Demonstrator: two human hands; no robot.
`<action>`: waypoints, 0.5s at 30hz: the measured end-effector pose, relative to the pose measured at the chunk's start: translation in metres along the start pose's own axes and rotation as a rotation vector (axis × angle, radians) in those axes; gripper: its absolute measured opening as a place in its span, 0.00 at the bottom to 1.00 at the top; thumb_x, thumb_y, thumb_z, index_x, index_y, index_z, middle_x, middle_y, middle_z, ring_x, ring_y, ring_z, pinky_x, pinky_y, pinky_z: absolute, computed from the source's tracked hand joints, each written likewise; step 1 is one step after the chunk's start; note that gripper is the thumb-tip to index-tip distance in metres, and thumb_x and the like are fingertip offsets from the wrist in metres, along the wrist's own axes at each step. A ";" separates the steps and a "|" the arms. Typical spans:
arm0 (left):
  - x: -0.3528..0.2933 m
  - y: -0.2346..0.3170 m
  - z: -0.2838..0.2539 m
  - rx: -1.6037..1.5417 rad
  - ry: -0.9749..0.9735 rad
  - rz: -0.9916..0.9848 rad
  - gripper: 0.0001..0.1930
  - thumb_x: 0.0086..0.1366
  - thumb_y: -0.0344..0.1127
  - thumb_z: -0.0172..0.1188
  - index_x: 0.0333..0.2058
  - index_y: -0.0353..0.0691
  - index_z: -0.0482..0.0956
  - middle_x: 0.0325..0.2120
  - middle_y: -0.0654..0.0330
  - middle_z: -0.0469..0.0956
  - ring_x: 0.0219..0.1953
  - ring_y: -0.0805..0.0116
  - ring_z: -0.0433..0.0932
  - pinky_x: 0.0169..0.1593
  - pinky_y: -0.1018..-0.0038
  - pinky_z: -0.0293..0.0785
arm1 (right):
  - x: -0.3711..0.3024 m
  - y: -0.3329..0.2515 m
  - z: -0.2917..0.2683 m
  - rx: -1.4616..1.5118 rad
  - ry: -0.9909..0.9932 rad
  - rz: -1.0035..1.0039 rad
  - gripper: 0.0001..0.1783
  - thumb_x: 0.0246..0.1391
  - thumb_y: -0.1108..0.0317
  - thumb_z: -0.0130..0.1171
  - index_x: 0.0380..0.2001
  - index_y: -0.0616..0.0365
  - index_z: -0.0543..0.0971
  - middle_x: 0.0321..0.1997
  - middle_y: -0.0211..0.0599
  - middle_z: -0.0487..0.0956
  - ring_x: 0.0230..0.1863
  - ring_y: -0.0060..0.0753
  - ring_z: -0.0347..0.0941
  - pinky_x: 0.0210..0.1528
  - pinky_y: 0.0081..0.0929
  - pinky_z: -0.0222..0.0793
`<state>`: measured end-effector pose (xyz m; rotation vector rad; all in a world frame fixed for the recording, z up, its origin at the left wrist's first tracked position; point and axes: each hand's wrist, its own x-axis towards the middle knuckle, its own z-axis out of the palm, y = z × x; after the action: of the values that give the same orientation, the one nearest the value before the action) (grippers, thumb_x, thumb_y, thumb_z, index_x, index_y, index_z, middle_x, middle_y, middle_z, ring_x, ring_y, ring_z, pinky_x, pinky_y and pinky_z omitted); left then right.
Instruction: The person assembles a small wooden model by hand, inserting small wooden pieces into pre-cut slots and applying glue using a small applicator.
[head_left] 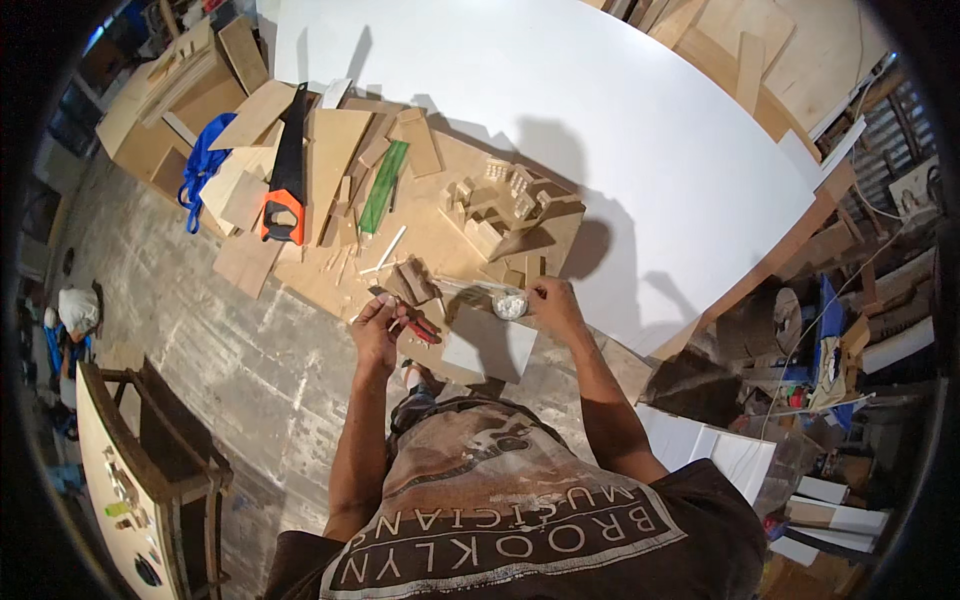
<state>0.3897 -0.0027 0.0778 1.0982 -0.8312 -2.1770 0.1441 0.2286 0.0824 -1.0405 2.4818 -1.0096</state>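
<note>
My left hand (377, 328) is pinched, and what its fingertips hold is too small to make out. Right beside it is a red-handled tool (422, 330), probably pliers or a cutter; whether my fingers touch it I cannot tell. My right hand (556, 308) has its fingers curled together next to a small clear cup of white stuff (510, 305). A small wooden block (535, 268) stands just beyond those fingers, and anything in them is hidden. Farther off, a miniature wooden model (500, 215) with little blocks sits on the plywood board (450, 160).
A handsaw (287, 170) with an orange handle lies over wood offcuts at left. Nearby are a green strip (384, 188), a blue cloth (208, 165) and brown blocks (412, 282). A large white panel (690, 150) spans the far side; a wooden stand (150, 480) is at lower left.
</note>
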 end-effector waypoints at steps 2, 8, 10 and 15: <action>0.003 0.005 -0.006 0.002 -0.010 0.005 0.04 0.66 0.29 0.61 0.39 0.40 0.79 0.28 0.63 0.80 0.31 0.72 0.80 0.38 0.74 0.77 | 0.002 -0.016 -0.016 0.132 0.088 0.051 0.07 0.52 0.70 0.60 0.31 0.63 0.81 0.26 0.45 0.80 0.28 0.40 0.78 0.34 0.33 0.73; 0.015 0.009 -0.005 0.002 -0.012 -0.034 0.03 0.67 0.30 0.60 0.38 0.43 0.79 0.28 0.66 0.79 0.33 0.72 0.78 0.42 0.71 0.74 | 0.039 -0.034 -0.036 0.871 0.192 0.336 0.05 0.56 0.72 0.61 0.30 0.63 0.81 0.22 0.30 0.76 0.23 0.21 0.71 0.26 0.19 0.63; 0.023 0.012 -0.007 -0.007 0.004 -0.037 0.03 0.66 0.30 0.61 0.38 0.43 0.79 0.28 0.66 0.79 0.33 0.71 0.79 0.41 0.70 0.76 | 0.072 -0.044 -0.024 1.008 0.264 0.331 0.03 0.56 0.73 0.61 0.31 0.62 0.81 0.22 0.30 0.76 0.22 0.21 0.70 0.24 0.19 0.63; 0.026 0.026 -0.013 0.023 0.006 -0.024 0.03 0.68 0.32 0.59 0.40 0.44 0.78 0.28 0.69 0.77 0.33 0.75 0.77 0.42 0.73 0.72 | 0.148 -0.061 0.019 0.628 0.445 0.450 0.05 0.46 0.72 0.64 0.23 0.63 0.80 0.20 0.39 0.79 0.24 0.33 0.77 0.30 0.28 0.72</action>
<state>0.3929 -0.0421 0.0779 1.1317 -0.8465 -2.1878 0.0809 0.0840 0.1139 -0.0645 2.2588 -1.8174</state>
